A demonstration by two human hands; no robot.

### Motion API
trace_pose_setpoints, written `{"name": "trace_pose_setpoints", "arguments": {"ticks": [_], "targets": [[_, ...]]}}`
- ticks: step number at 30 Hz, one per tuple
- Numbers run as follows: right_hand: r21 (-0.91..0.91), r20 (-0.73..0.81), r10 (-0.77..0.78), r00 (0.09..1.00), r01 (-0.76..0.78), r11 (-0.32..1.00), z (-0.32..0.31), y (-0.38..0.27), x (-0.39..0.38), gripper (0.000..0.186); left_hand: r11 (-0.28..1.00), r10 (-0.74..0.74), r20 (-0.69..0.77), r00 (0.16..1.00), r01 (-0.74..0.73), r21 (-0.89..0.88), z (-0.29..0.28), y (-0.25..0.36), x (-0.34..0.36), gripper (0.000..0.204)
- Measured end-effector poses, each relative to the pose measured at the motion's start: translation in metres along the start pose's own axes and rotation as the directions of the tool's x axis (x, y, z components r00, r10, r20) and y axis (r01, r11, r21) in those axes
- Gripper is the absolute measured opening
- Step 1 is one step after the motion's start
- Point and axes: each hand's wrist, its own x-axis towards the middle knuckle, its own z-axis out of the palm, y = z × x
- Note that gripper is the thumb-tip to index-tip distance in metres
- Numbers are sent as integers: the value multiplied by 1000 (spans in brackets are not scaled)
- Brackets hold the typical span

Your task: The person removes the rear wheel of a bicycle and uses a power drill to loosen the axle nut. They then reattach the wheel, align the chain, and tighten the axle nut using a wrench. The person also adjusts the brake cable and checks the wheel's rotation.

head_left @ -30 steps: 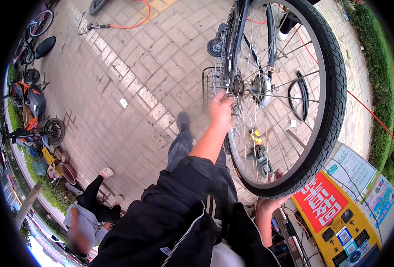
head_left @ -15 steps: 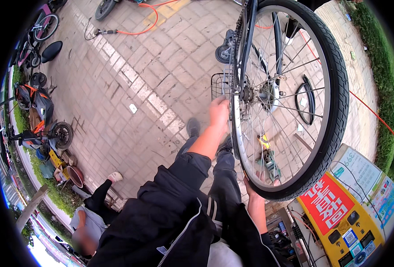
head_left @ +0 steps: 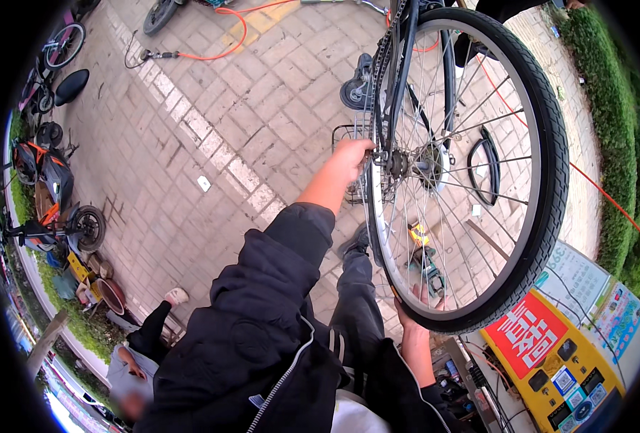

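A bicycle wheel (head_left: 551, 159) with black tyre and silver rim stands upright in front of me. My left hand (head_left: 352, 159) is closed at the frame end by the hub (head_left: 399, 164), beside the chain (head_left: 383, 79). My right hand (head_left: 414, 317) grips the bottom of the wheel from underneath, its fingers around the tyre and partly among the spokes. A wire basket (head_left: 341, 133) shows behind the frame. Seen through the spokes are a black rubber loop (head_left: 492, 169) and a yellow-and-green tool (head_left: 428, 267) on the paving.
Parked two-wheelers (head_left: 49, 187) line the left. A person in grey (head_left: 125, 368) sits at lower left; another's dark leg (head_left: 466, 47) is behind the wheel. An orange hose (head_left: 237, 54) lies on paving. A yellow machine (head_left: 565, 390) stands lower right, hedge (head_left: 601, 108) beyond.
The wheel has shifted slightly right and down since a second ago. My left forearm has swung leftward, its hand staying near the hub. My right hand stays under the tyre.
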Motion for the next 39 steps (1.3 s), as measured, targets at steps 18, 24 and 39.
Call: {"name": "trace_pose_setpoints", "arguments": {"ticks": [18,24,39], "targets": [[-95,-34,-23,999,20,995,12,-5,1,90,604,686,60,725,-613,509,63,-77,-120,27],[-38,48,-5,999,7,999,0,-10,5,65,520,758,100,645,-689,504,66,-82,-125,27],[-78,41,-45,998,48,996,1,-14,6,56,549,740,51,671,-646,530,80,-85,-128,26]]}}
